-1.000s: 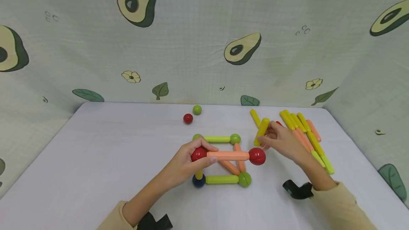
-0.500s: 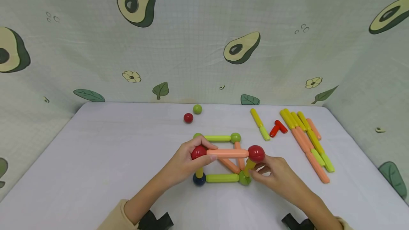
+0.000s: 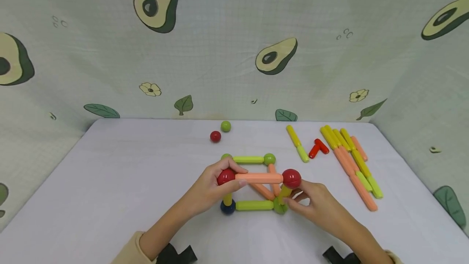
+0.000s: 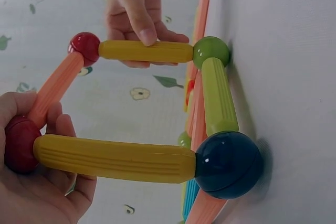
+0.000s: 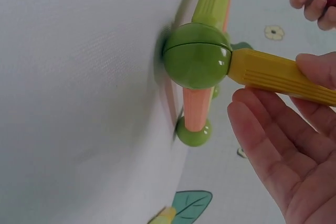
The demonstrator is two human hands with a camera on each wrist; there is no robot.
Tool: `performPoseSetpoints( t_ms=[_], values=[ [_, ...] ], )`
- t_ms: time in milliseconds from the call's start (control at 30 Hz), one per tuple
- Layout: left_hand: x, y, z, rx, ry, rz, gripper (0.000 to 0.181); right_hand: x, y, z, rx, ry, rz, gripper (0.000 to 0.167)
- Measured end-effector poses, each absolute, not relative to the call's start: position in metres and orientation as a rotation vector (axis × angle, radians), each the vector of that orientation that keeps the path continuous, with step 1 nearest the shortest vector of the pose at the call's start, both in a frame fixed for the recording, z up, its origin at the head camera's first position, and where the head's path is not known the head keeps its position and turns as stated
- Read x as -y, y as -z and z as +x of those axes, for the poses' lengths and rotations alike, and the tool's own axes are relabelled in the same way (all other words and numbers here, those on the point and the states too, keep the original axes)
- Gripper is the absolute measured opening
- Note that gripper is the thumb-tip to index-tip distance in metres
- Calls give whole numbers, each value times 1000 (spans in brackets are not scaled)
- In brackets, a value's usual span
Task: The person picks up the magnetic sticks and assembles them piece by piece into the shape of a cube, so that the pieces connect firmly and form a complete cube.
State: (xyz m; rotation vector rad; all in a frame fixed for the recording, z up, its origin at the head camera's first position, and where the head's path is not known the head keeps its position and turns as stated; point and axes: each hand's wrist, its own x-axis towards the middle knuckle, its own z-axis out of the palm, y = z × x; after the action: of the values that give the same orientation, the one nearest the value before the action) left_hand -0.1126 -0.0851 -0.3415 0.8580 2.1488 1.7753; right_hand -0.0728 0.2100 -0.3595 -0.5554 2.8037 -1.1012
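On the table stands a frame of rods and balls. My left hand [image 3: 210, 184] grips the red ball [image 4: 21, 144] at the left end of a raised orange rod [image 3: 259, 178]. Below that ball a yellow rod [image 4: 115, 158] runs down to a navy ball [image 3: 228, 207]. With thumb and fingers, my right hand [image 3: 318, 201] pinches a second yellow rod [image 5: 278, 74]. It stands upright between the front green ball [image 5: 194, 56] and the other red ball [image 3: 292, 178], touching both. A lime rod [image 3: 254, 205] joins the navy and green balls at the bottom.
Behind the frame lie a loose red ball [image 3: 215, 136] and a green ball [image 3: 225, 126]. To the right are a yellow-and-lime pair of rods [image 3: 297, 143], short red rods [image 3: 318, 148] and a group of yellow, orange and lime rods [image 3: 349, 160].
My right hand has brought the yellow rod from the right down to the frame's front right corner, under the red ball. My left hand has kept its grip, almost still.
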Motion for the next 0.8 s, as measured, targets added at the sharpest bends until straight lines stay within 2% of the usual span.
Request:
performPoseSetpoints(
  t_ms=[133, 267, 400, 500, 800],
  values=[
    [86, 341, -113, -2142, -1773, 859, 21, -216, 358, -75, -2785, 1058, -596, 38],
    [85, 341, -113, -2131, -1771, 866, 21, -226, 354, -84, -2805, 1017, -521, 37],
    [85, 341, -115, -2117, -1777, 877, 21, -233, 348, -103, -2914, 957, -333, 33],
    [86, 341, -115, -2117, -1779, 876, 20, -238, 344, -121, -2984, 875, -230, 36],
    [87, 341, -115, -2107, -1780, 879, 20, -241, 347, -160, -2996, 709, -123, 32]
  ],
)
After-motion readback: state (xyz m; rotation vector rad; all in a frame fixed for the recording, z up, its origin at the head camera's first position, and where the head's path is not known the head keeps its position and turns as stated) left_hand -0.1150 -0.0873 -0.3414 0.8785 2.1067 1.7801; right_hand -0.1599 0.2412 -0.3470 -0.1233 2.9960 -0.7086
